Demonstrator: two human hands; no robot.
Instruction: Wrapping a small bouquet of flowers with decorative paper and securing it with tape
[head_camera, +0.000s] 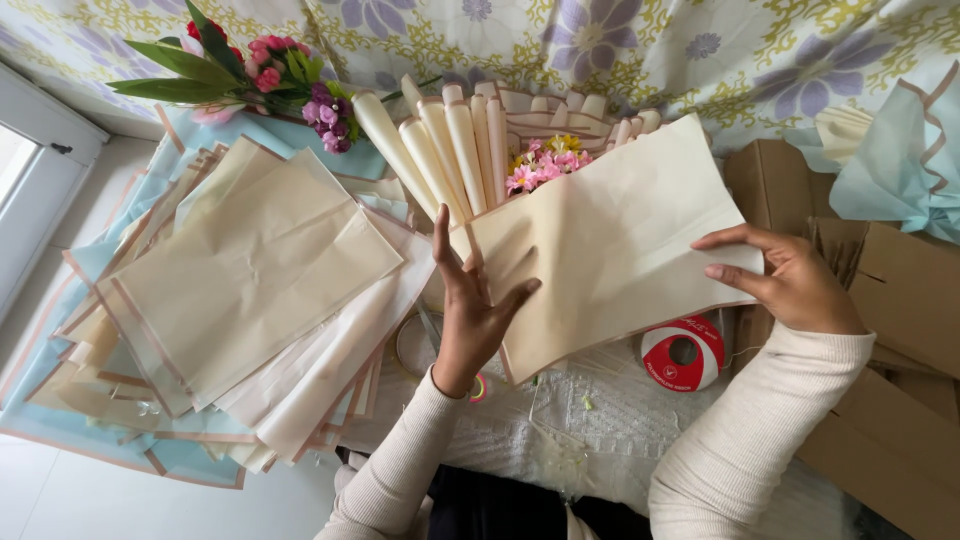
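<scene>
Holding a cream paper sheet (610, 240) up between both hands, a person is looking down over a crowded work area. The left hand (470, 300) is pressing flat against the sheet's left edge, fingers spread and pointing upward, thumb angled out to the right. The right hand (785, 275) is pinching the sheet's right edge between thumb and fingers, wrist bent inward, its cream sleeve running down to the lower right. The sheet is tilting, its lower corner hanging over a red ribbon spool (683, 352) and a white lace cloth (600, 410). Just behind the sheet's top edge, small pink flowers (545, 165) are peeking out among a row of rolled cream paper tubes (450, 140). To the left, a fanned stack of cream and blue sheets (250, 290) is filling most of the free room, almost touching the left wrist. A bunch of red and purple flowers (270, 75) is lying at the far top left. Cardboard boxes (900, 300) are crowding the right side, close beside the right hand.
</scene>
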